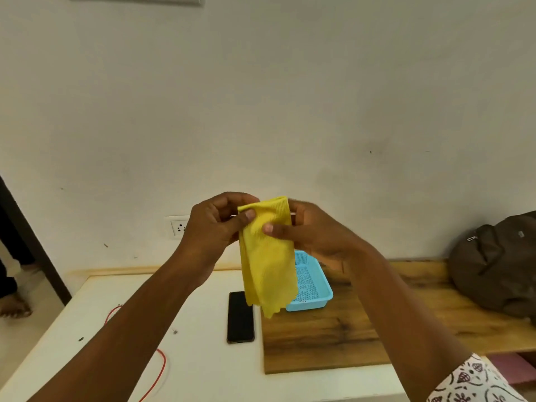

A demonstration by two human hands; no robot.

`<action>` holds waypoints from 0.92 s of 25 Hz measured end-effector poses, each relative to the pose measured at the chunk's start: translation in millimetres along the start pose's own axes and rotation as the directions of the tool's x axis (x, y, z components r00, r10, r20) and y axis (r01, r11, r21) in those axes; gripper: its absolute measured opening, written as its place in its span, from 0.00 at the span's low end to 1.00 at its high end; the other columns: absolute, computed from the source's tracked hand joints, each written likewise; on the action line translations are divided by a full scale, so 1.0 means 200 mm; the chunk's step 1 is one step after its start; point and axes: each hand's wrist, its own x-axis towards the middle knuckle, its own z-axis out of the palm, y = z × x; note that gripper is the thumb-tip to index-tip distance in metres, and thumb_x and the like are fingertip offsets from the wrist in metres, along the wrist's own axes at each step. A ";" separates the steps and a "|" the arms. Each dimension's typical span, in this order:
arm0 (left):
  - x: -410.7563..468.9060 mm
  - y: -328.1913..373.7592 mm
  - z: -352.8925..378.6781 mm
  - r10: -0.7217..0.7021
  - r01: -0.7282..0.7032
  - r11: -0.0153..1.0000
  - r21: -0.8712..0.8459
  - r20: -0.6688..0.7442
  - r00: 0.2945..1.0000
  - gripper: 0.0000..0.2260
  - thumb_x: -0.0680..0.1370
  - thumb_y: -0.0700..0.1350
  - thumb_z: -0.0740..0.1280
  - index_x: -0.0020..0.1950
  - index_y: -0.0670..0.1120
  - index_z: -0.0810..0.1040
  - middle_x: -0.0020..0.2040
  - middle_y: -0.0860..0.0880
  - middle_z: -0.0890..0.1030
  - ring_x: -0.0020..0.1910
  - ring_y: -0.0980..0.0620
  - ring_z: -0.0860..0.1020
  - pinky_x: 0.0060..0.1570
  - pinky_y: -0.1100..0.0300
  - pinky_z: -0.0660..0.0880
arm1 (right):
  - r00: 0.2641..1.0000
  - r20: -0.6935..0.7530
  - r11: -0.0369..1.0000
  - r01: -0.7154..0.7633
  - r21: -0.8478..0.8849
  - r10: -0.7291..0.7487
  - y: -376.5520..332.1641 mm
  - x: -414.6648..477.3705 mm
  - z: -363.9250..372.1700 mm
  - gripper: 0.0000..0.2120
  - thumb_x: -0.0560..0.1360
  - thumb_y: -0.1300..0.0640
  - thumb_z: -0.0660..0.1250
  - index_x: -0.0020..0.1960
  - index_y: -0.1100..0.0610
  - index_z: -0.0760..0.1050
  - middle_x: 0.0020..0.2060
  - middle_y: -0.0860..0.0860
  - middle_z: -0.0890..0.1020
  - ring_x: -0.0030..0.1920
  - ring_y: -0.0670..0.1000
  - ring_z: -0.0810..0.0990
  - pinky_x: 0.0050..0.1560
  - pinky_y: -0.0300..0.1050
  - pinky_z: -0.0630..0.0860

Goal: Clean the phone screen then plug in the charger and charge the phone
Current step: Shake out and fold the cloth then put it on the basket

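While both hands were raised in front of the wall, they held a yellow cloth between them, well above the desk. The left hand had its grip pinched on the upper left corner of the cloth, thumb pressed on the front face and fingers curled behind. The right hand had its grip pinched on the upper right edge, thumb on the front and fingers behind the fabric. The cloth hung down in a folded, doubled length, its lower end loose and clear of the desk.

The phone lay flat on the white desk, screen up and dark, directly below the hanging cloth and untouched by either hand. Just to its right lay a wooden board, with a blue perforated tray resting on its far end, partly hidden by the cloth.

A red cable ran across the left part of the desk, partly hidden by the left forearm; its ends could not be made out clearly. A white wall socket was set in the wall behind the left hand. A brown bag sat at the far right.
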 end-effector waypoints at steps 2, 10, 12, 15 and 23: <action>0.02 -0.04 0.02 -0.061 0.062 0.991 -0.115 0.012 0.998 0.10 0.71 0.41 0.69 0.51 0.50 0.79 0.45 0.47 0.83 0.45 0.51 0.82 0.41 0.59 0.80 | 1.000 -0.019 1.000 0.006 -0.007 -0.006 0.07 0.01 0.00 0.11 0.67 0.48 0.71 0.49 0.45 0.77 0.46 0.43 0.84 0.44 0.44 0.84 0.43 0.36 0.82; 0.17 -0.30 0.13 -0.218 0.212 0.966 -0.150 -0.030 0.975 0.07 0.72 0.44 0.69 0.48 0.50 0.82 0.49 0.48 0.83 0.49 0.48 0.79 0.38 0.60 0.79 | 0.984 -0.018 0.951 -0.169 0.259 0.180 0.40 0.05 -0.03 0.22 0.57 0.46 0.77 0.49 0.46 0.79 0.46 0.43 0.86 0.50 0.48 0.84 0.47 0.42 0.82; 0.22 -0.41 0.18 -0.311 0.287 0.928 -0.237 -0.066 0.948 0.06 0.73 0.42 0.69 0.49 0.47 0.81 0.53 0.44 0.81 0.52 0.44 0.78 0.45 0.53 0.77 | 0.966 0.000 0.913 -0.243 0.327 0.258 0.56 0.03 -0.02 0.26 0.53 0.46 0.79 0.50 0.47 0.79 0.47 0.43 0.86 0.52 0.49 0.83 0.48 0.43 0.81; 0.29 -0.60 0.22 -0.475 0.408 0.836 -0.367 -0.109 0.873 0.09 0.74 0.39 0.68 0.54 0.42 0.77 0.53 0.41 0.78 0.50 0.43 0.76 0.44 0.53 0.75 | 0.933 -0.074 0.862 -0.293 0.413 0.352 0.77 0.01 -0.04 0.30 0.50 0.46 0.81 0.50 0.48 0.78 0.46 0.45 0.86 0.51 0.51 0.83 0.47 0.46 0.82; 0.22 -1.21 0.49 -0.807 0.829 0.544 -0.131 0.191 0.559 0.21 0.72 0.32 0.69 0.63 0.43 0.68 0.60 0.37 0.75 0.56 0.37 0.77 0.51 0.42 0.78 | 0.781 -0.247 0.809 -0.495 0.316 0.574 1.31 0.02 -0.22 0.25 0.70 0.63 0.73 0.65 0.63 0.70 0.57 0.60 0.80 0.56 0.60 0.80 0.56 0.56 0.79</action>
